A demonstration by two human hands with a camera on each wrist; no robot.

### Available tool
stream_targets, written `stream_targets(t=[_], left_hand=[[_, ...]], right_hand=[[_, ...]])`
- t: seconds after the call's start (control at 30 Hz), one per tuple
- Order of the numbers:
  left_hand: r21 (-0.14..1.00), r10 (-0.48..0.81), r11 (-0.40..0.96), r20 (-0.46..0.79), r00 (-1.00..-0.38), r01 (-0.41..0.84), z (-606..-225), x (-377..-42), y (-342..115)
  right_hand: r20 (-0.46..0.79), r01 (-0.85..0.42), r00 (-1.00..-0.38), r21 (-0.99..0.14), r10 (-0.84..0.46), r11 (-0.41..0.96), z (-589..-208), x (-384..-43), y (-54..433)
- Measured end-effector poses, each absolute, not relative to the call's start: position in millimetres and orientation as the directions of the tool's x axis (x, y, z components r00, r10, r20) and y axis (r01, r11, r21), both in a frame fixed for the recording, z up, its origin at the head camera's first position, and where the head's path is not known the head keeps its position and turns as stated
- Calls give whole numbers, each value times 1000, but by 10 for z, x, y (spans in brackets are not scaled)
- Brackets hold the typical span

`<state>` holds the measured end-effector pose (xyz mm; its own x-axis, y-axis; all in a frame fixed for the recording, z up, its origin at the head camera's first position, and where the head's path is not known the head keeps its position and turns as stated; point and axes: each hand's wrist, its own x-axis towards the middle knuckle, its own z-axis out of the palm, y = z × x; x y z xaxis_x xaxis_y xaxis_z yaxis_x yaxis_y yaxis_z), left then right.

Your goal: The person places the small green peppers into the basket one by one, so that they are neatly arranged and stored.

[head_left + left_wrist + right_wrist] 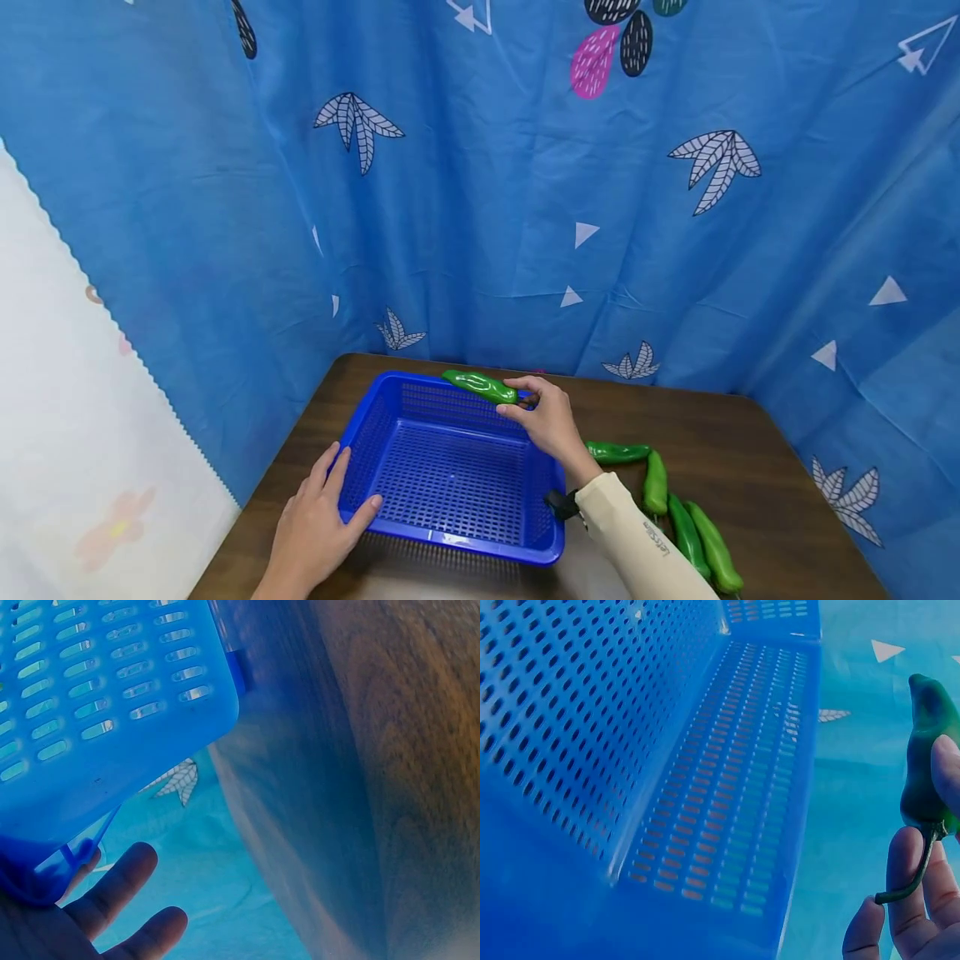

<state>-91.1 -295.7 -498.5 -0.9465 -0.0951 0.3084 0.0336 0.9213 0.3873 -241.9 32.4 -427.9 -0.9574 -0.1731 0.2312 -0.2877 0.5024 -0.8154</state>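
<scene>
My right hand (542,415) pinches a green chili pepper (480,386) near its stem end, above the far rim of a blue plastic basket (450,542). In the right wrist view the same pepper (930,757) points up and its curved stem (911,889) hangs by the fingers. My left hand (318,518) rests at the basket's near left corner, fingers fairly straight along the left rim and thumb over the front rim. From the left wrist, loosely extended fingers (124,881) show below the basket's rim. Inside the basket only the perforated floor (450,479) shows.
Several more green peppers (655,483) lie on the dark wooden table (738,467) to the right of the basket, partly behind the right sleeve (637,533). A blue patterned curtain (480,208) hangs behind the table, and a white cloth (90,433) hangs at the left.
</scene>
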Motion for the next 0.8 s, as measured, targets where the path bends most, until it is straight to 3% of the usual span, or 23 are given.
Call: stream_targets(t=[0.2, 0.43, 0.8], left_hand=[[390, -95, 920, 307, -947, 34, -5001, -908, -2952], [394, -98, 918, 300, -949, 29, -5005, -913, -2940], [395, -103, 918, 302, -948, 26, -5007, -912, -2938]], right_hand=[[211, -273, -961, -825, -179, 494, -4354, -2502, 124], [150, -213, -971, -895, -186, 391, -4456, -2588, -119], [101, -167, -978, -904, -183, 393, -4673, -2636, -338]])
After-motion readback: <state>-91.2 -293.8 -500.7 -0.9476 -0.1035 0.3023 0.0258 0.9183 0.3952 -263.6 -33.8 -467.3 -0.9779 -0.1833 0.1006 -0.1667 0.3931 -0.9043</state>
